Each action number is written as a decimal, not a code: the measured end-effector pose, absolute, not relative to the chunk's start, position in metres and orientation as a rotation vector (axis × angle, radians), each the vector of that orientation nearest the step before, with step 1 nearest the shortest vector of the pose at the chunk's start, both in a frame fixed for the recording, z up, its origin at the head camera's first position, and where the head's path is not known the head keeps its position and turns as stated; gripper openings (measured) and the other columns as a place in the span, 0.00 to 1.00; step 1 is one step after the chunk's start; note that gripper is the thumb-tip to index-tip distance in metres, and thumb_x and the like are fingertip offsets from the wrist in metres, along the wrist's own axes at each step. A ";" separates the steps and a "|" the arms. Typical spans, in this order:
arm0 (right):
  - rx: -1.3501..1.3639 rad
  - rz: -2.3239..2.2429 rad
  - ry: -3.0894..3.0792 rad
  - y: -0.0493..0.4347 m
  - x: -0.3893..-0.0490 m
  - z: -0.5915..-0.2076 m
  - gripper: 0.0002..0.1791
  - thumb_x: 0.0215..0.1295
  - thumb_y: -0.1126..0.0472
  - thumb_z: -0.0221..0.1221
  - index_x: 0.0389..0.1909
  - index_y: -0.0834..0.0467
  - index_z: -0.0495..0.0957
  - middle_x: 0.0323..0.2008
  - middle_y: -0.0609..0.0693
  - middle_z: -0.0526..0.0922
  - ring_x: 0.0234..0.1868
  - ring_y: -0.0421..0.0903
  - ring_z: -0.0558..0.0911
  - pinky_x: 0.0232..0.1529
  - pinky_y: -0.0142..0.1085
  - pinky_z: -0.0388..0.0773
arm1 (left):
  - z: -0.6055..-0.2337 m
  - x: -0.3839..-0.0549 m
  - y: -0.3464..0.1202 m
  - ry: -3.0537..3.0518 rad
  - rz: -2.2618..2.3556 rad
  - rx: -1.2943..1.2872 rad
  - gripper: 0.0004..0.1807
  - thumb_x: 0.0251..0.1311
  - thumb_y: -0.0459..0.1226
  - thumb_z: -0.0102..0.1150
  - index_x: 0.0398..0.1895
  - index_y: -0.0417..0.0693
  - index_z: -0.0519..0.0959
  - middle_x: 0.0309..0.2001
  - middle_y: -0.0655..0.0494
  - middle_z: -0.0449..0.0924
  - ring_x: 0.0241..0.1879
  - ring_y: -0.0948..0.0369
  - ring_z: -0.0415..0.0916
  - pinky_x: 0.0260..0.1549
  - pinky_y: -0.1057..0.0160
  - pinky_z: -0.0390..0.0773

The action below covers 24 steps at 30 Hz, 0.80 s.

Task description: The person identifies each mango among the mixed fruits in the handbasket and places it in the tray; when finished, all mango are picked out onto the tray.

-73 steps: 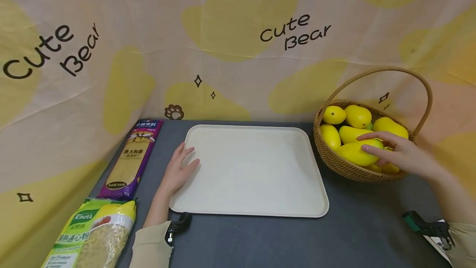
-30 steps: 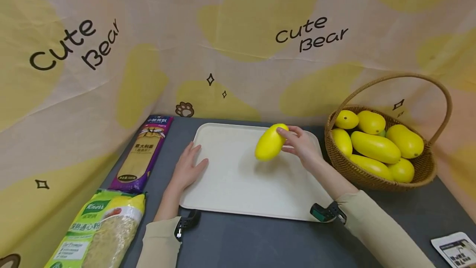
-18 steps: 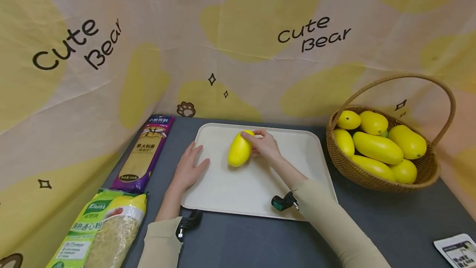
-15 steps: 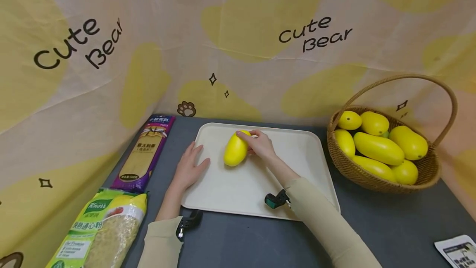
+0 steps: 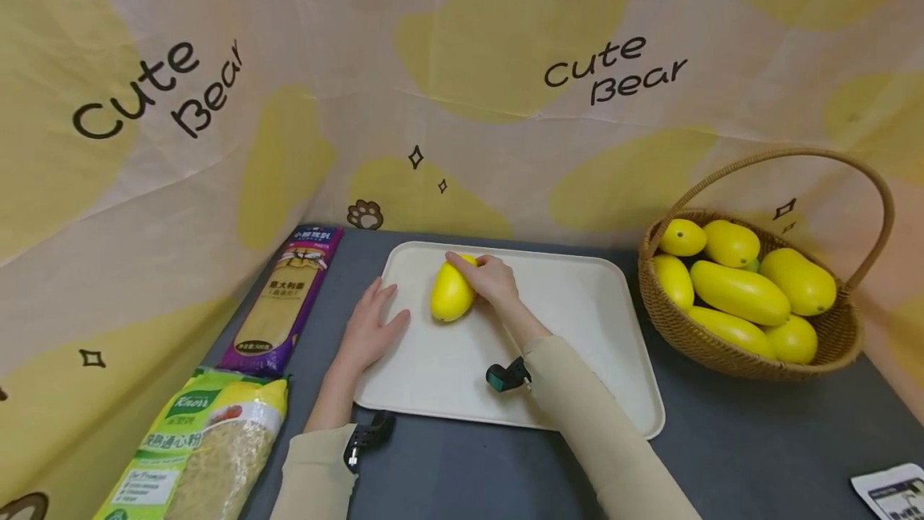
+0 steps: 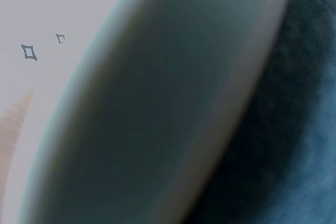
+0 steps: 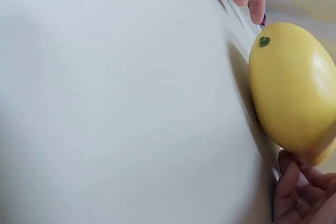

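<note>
Fruit (image 5: 451,299), yellow and smooth, is in the right hand (image 5: 495,279), over the left half of the white tray (image 5: 577,303). I see the thumb laid along its narrow upper end with the fingers behind, so that hand is pinching it there, and the blunt end points toward the near side. On my right wrist feed I pick up a dark green spot on the blunt end and a shadow alongside; I can't tell whether the fruit touches the tray. The left hand (image 5: 371,327) lies over the tray's left edge, fingers straight, thumb spread away, just apart from the fruit. My left wrist feed is mostly blur.

Out to the right I have a wicker basket (image 5: 678,337), its tall handle arching over more yellow fruits (image 5: 739,293). Left of the tray, a purple pasta packet (image 5: 281,295) lies on the dark grey table (image 5: 447,472), with a green and yellow bag (image 5: 224,456) at its near end. Behind everything I see a printed cloth (image 5: 491,159).
</note>
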State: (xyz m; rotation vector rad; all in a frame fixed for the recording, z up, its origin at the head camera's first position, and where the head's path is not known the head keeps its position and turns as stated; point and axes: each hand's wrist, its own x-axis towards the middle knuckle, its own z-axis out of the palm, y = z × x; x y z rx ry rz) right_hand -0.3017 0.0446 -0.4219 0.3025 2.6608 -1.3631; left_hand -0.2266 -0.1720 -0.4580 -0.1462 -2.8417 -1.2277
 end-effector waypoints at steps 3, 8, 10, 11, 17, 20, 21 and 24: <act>0.268 -1.313 2.724 0.044 -0.300 -0.425 0.43 0.53 0.24 0.55 0.50 0.60 0.78 0.43 0.55 0.81 0.36 0.50 0.76 0.31 0.34 0.71 | -0.459 -0.226 -0.172 -2.843 -1.219 -0.147 0.33 0.66 0.44 0.55 0.71 0.38 0.63 0.75 0.38 0.45 0.72 0.39 0.46 0.67 0.36 0.48; 0.218 -1.283 2.806 0.042 -0.298 -0.428 0.43 0.56 0.25 0.52 0.51 0.60 0.78 0.46 0.56 0.82 0.45 0.54 0.77 0.45 0.42 0.73 | -0.460 -0.226 -0.172 -2.838 -1.219 -0.141 0.33 0.66 0.44 0.56 0.71 0.38 0.63 0.75 0.38 0.45 0.72 0.39 0.47 0.67 0.36 0.48; 0.207 -1.275 2.820 0.041 -0.297 -0.429 0.41 0.57 0.26 0.52 0.51 0.60 0.77 0.46 0.56 0.82 0.45 0.54 0.77 0.47 0.43 0.73 | -0.460 -0.226 -0.173 -2.841 -1.227 -0.136 0.34 0.66 0.44 0.56 0.71 0.39 0.63 0.76 0.39 0.45 0.72 0.39 0.46 0.67 0.36 0.48; 0.200 -1.270 2.824 0.040 -0.296 -0.429 0.41 0.58 0.27 0.52 0.52 0.59 0.77 0.46 0.56 0.82 0.45 0.54 0.77 0.47 0.44 0.73 | -0.460 -0.226 -0.173 -2.842 -1.230 -0.136 0.34 0.66 0.44 0.56 0.71 0.39 0.63 0.76 0.39 0.45 0.72 0.39 0.46 0.67 0.36 0.48; 0.135 -1.333 2.840 0.038 -0.293 -0.429 0.38 0.62 0.31 0.52 0.58 0.59 0.74 0.48 0.56 0.79 0.46 0.54 0.77 0.48 0.44 0.73 | -0.459 -0.226 -0.175 -2.845 -1.233 -0.140 0.33 0.66 0.44 0.56 0.71 0.39 0.63 0.76 0.39 0.44 0.73 0.40 0.46 0.68 0.37 0.48; 0.063 -1.371 2.869 0.038 -0.288 -0.431 0.40 0.63 0.31 0.52 0.63 0.59 0.69 0.55 0.56 0.74 0.53 0.54 0.75 0.55 0.46 0.72 | -0.459 -0.226 -0.175 -2.844 -1.232 -0.138 0.33 0.66 0.44 0.56 0.71 0.39 0.63 0.76 0.39 0.45 0.73 0.40 0.46 0.68 0.37 0.48; 0.027 -1.384 2.878 0.038 -0.286 -0.430 0.41 0.63 0.32 0.52 0.64 0.59 0.67 0.58 0.57 0.72 0.56 0.55 0.74 0.58 0.46 0.70 | -0.459 -0.227 -0.175 -2.844 -1.234 -0.139 0.33 0.66 0.44 0.56 0.71 0.39 0.64 0.76 0.40 0.45 0.73 0.40 0.46 0.68 0.37 0.48; -0.099 -1.404 2.895 0.038 -0.275 -0.429 0.43 0.61 0.34 0.57 0.67 0.60 0.62 0.65 0.58 0.64 0.64 0.56 0.68 0.65 0.49 0.65 | -0.458 -0.226 -0.172 -2.840 -1.257 -0.133 0.33 0.65 0.45 0.57 0.70 0.41 0.64 0.76 0.41 0.45 0.73 0.41 0.46 0.68 0.38 0.49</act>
